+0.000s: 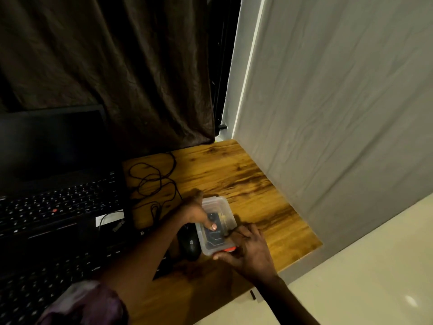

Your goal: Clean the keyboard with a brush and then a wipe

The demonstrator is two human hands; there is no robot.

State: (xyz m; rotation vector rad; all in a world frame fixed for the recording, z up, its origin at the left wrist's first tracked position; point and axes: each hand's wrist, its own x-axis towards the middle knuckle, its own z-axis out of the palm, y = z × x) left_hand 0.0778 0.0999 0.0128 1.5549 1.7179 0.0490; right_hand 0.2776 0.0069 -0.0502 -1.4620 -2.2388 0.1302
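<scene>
Lower centre, my left hand (194, 212) grips the clear box (218, 205), right hand (250, 249) pinches its corner; a hard pop-open could spill contents.

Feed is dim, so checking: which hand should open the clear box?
Right, probably: the right hand grips the clear box at its near end by the orange part, while the left hand holds it from above, steadying it.

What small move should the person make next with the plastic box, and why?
Probably open the clear plastic box at its near end with the right hand, while the left hand steadies it. Both hands grip the box, dark items show inside, and no brush is out yet, so cleaning cannot begin.
</scene>
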